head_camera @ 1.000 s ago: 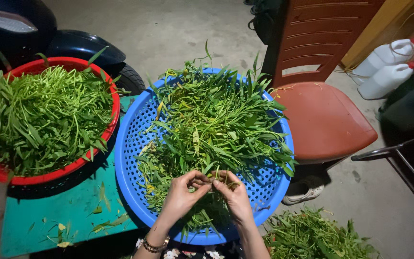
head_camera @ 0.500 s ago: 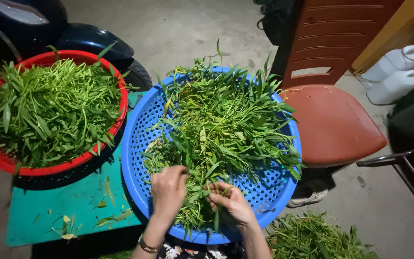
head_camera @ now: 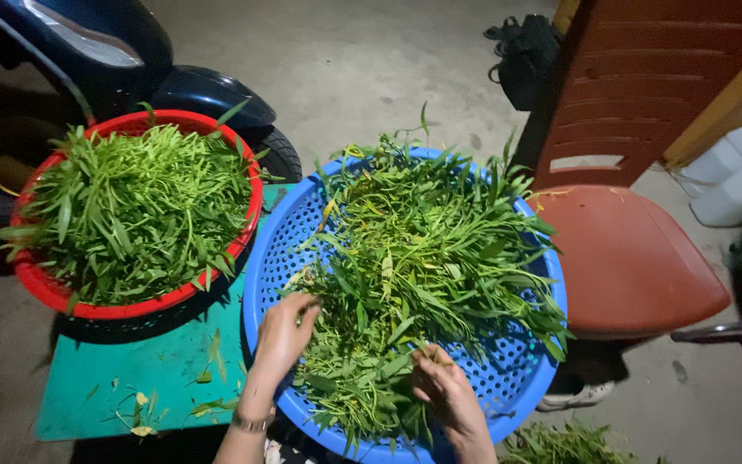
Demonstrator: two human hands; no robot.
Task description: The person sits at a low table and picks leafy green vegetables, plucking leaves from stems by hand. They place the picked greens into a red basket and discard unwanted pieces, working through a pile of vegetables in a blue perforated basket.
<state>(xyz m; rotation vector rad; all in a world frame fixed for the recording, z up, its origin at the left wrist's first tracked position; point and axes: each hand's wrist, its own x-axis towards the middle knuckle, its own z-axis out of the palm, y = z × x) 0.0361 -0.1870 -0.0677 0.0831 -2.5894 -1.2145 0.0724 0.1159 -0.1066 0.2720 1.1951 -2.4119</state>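
One round perforated blue plastic basket [head_camera: 517,378] is heaped with long-leaved green stems [head_camera: 422,266]. The left hand [head_camera: 283,337] is laid on the heap, fingers loosely apart; the right hand [head_camera: 442,391] is pinched on a stem. One red basket [head_camera: 45,288] of greens is set beside, on a teal mat [head_camera: 130,378].

Two baskets: one blue [head_camera: 278,258], one red [head_camera: 45,288]. One red chair [head_camera: 629,258]. Two white jugs [head_camera: 736,176]. Two hands.
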